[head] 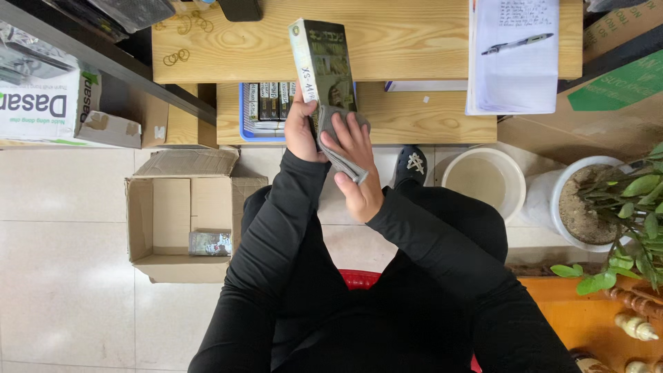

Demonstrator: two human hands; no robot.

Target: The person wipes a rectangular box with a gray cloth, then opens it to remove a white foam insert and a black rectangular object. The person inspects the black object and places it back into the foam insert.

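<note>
My left hand (302, 131) grips the lower end of a tall, narrow olive-green printed box (324, 62) and holds it upright over the wooden shelf. My right hand (356, 162) presses a folded grey cloth (338, 148) flat against the box's lower right side. Both arms are in black sleeves. Behind the box, a blue tray (245, 131) holds several similar boxes standing in a row.
An open cardboard carton (162, 228) with one small box inside sits on the tiled floor at left. A white bucket (514, 183) and a potted plant (621, 207) stand at right. Papers with a pen (518, 45) lie on the wooden desk (414, 34).
</note>
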